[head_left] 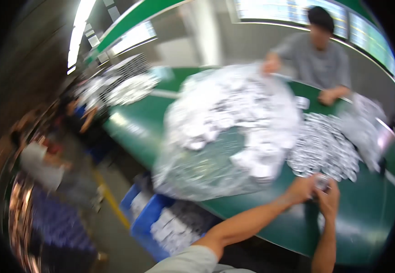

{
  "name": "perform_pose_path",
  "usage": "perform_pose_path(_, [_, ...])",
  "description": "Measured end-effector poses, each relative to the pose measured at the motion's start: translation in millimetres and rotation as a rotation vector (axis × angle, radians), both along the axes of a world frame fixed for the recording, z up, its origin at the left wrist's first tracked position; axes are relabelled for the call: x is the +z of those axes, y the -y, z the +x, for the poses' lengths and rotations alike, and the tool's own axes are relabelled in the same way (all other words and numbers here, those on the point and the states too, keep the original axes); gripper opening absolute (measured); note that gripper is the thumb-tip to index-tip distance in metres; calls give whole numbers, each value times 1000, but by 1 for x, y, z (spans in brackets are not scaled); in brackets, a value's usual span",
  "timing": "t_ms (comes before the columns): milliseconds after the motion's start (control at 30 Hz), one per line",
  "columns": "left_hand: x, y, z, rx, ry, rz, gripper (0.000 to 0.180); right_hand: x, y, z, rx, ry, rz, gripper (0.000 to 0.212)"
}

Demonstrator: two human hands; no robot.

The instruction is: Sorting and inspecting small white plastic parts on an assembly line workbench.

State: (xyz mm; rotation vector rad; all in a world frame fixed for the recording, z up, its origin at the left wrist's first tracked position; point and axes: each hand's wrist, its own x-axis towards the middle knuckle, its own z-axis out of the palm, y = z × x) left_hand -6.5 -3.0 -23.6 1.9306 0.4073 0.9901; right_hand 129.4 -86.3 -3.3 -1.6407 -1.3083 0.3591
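My two hands meet over the near right part of the green table (270,223). My left hand (300,189) and my right hand (329,201) are both closed around a small round silvery piece (321,182), whose exact kind is blurred. Just beyond my fingers lies a heap of silvery ring-shaped metal parts (324,145). To the left of it, a large clear plastic bag (193,177) lies spread open. White and grey small parts (233,98) fill its far side and right side.
Across the table a co-worker (320,59) reaches one hand to the bag. Another plastic bag (365,127) lies beyond the heap. Blue bins (145,227) with white parts stand below the table's left edge. More stacked parts (131,86) lie far left, near other people (42,164).
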Motion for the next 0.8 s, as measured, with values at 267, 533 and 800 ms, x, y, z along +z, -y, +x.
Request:
perform_pose_path(267, [7,-9,-3,-98,-90,-331,38,26,22,28,271,-758,-296,18])
perform_pose_path(533, [12,-9,-8,-97,-184,-216,35,17,14,24,216,-827,-397,11])
perform_pose_path(800, [6,-11,-7,-68,-178,-211,35,17,13,19,229,-826,-379,15])
